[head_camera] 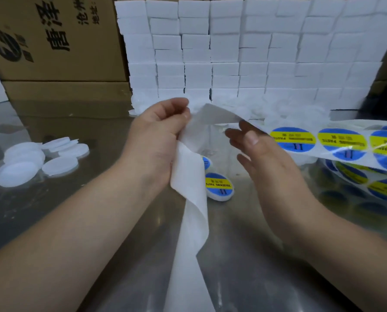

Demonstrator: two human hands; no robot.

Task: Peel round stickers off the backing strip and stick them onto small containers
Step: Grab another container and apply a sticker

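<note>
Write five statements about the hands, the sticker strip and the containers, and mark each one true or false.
1. The left hand grips the bare backing strip. True.
2. The right hand is balled into a fist. False: its fingers are straight and spread.
3. The stickers on the strip are red. False: they are blue and yellow.
4. A labelled container lies on the table between the forearms. True.
5. The plain white round containers lie at the right. False: they lie at the left.

Both forearms reach forward; the left hand [158, 136] has curled, pinching fingers [176, 109], the right hand [267, 154] spread, straight ones.
</note>
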